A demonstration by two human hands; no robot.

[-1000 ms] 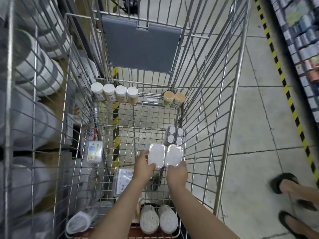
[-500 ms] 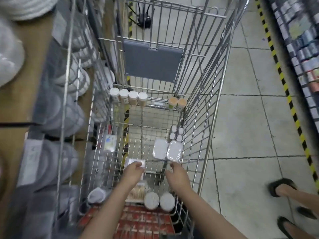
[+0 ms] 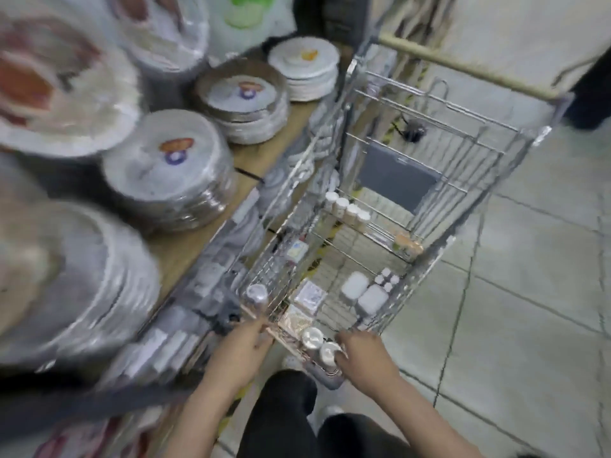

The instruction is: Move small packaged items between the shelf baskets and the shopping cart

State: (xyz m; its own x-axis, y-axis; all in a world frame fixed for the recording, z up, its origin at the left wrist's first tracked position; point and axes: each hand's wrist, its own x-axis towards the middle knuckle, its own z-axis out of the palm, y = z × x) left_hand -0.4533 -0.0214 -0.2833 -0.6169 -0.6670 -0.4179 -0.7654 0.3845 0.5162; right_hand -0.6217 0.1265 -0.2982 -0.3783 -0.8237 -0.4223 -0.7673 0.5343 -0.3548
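Hovering at the shopping cart (image 3: 390, 206) rim: left hand (image 3: 243, 347) and right hand (image 3: 362, 353), grips indiscernible; labels blurring past reading.

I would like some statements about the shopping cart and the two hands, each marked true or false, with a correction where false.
1. Two white rounded packs lie side by side on the floor of the shopping cart. True.
2. The right hand holds one of these white packs. False: both packs lie in the cart, apart from that hand, which is near the cart's closest edge.
3. A row of small white-capped bottles stands at the far end of the cart. True.
4. The shelf beside the cart holds glass jars. False: it holds wrapped stacks of plates.
5. The left hand is at the cart's near left corner. True.
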